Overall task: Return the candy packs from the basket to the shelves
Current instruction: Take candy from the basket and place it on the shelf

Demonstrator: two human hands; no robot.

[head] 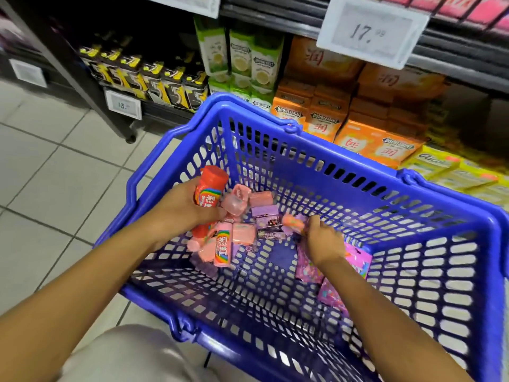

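Left hand (pixel 181 208), centre left of the frame, has its fingers wrapped round a red cylindrical plastic candy bottle with a rainbow label (pixel 208 191), held just above the candy heap; right hand (pixel 323 238), at centre, pinches a small orange-pink wrapped candy pack (pixel 293 222) low inside the blue perforated plastic shopping basket (pixel 344 172). Risks, as judged: the raised bottle may slip back onto the heap, and the small pack may drop if the pinch is shallow. Counts: one basket; at least two red bottles; roughly seven pink packs (pixel 242 234); about three purple boxes (pixel 265 211); at least two pink-purple pouches (pixel 308 267). Shelves (pixel 454 40) fill the upper frame.
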